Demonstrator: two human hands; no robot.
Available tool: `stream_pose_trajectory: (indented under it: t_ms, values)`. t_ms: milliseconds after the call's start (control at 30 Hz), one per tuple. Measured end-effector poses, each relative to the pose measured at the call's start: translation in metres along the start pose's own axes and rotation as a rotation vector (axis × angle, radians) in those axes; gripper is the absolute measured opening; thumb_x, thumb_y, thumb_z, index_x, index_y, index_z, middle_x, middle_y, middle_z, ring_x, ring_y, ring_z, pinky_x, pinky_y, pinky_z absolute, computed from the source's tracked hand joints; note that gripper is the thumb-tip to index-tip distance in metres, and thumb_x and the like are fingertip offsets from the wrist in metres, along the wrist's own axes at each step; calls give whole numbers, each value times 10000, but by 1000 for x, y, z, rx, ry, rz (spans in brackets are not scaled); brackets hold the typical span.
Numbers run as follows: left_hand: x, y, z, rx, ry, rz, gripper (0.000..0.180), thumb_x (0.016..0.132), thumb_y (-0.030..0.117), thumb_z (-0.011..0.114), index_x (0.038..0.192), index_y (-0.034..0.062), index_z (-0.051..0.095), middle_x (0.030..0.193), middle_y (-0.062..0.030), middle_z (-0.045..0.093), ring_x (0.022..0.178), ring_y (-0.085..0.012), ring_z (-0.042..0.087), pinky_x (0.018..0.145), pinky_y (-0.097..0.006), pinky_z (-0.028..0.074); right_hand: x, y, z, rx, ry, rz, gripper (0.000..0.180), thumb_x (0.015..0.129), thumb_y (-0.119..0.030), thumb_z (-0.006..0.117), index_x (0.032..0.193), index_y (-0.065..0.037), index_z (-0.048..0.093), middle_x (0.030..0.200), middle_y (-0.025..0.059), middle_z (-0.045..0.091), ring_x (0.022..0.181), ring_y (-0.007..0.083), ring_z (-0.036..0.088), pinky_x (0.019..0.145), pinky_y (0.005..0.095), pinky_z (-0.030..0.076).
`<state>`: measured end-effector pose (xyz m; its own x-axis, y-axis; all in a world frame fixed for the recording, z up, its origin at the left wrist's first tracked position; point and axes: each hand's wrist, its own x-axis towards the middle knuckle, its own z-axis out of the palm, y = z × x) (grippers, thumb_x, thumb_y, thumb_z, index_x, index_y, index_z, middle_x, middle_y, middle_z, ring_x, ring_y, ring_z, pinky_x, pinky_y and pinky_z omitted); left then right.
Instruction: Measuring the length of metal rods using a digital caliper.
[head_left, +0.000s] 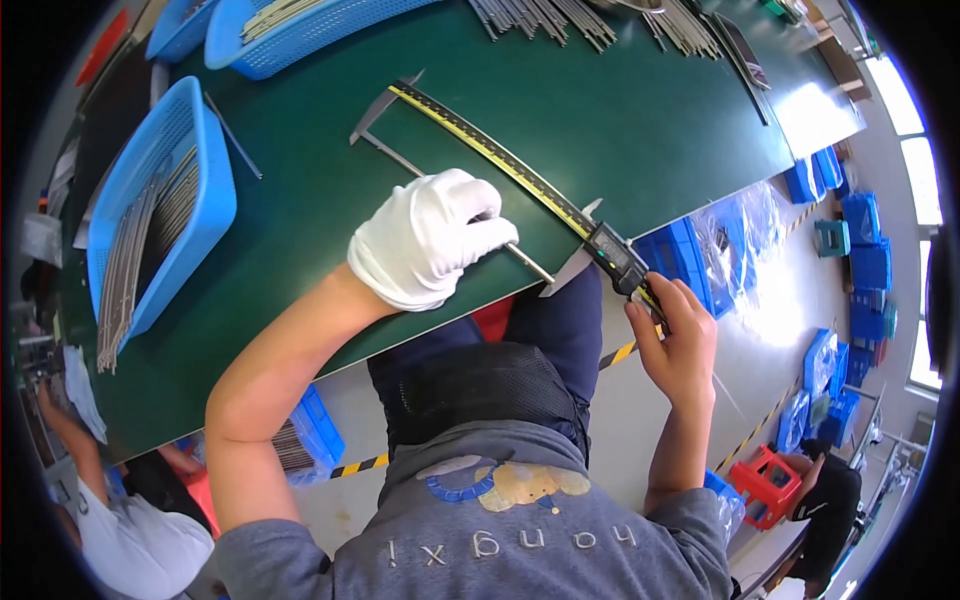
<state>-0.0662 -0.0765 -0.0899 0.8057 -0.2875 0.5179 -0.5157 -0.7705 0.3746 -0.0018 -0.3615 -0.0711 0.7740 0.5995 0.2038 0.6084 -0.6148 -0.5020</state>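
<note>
My left hand [425, 240], in a white glove, is closed around a thin metal rod [530, 263]. My bare right hand [680, 340] grips the end of a long digital caliper [500, 158], near its dark display [614, 254]. The caliper slants over the green table [300, 230], its jaws wide apart. Between those jaws runs the rod, one end close to the far jaw and the other close to the sliding jaw near the table edge. Whether both ends touch the jaws, I cannot tell. The glove hides the rod's middle.
At the left stands a blue basket [222, 195] of metal rods, with a loose rod [233, 137] beside it. More blue baskets [265, 68] and rod bundles [545, 22] lie along the far side. Blue crates [675, 262] stand right of the table. Other people sit at both lower sides.
</note>
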Motion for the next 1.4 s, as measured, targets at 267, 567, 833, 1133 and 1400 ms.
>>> stream_pose_trajectory:
  t_ms: [267, 567, 833, 1133, 1400]
  values:
    - [0, 7, -2, 127, -39, -26, 220, 673, 55, 644, 888, 93, 671, 815, -47, 549, 736, -250, 572, 544, -363, 490, -4, -1, -3, -10, -9, 12, 293, 779, -176, 720, 1021, -40, 626, 722, 75, 574, 572, 198, 592, 508, 308, 449]
    - [-2, 5, -4, -148, -34, -206, 263, 685, -3, 683, 936, 77, 673, 871, -71, 556, 786, -284, 543, 779, -399, 490, -5, -1, 0, 8, -12, 7, 298, 776, -156, 719, 1029, -30, 623, 730, 79, 576, 577, 197, 588, 509, 308, 452]
    - [-1, 2, 3, -84, 16, -213, 194, 645, -20, 688, 787, 87, 610, 846, -50, 553, 767, -259, 549, 642, -355, 473, -8, 0, -1, -21, -21, 15, 297, 775, -124, 709, 1034, -12, 616, 727, 93, 569, 575, 200, 578, 518, 301, 448]
    - [0, 3, 3, -33, 13, -234, 181, 646, -10, 697, 778, 83, 616, 824, -44, 559, 767, -242, 561, 648, -338, 483, -8, -2, 0, -15, -25, 26, 301, 787, -120, 699, 1052, -6, 613, 737, 104, 571, 576, 217, 586, 531, 307, 456]
    - [-3, 5, 3, -26, 0, -236, 139, 673, 19, 632, 787, 95, 611, 857, -42, 537, 807, -252, 557, 607, -368, 497, -8, -3, -3, -42, -41, 21, 306, 793, -122, 702, 1060, -2, 612, 738, 102, 565, 582, 209, 590, 537, 303, 458]
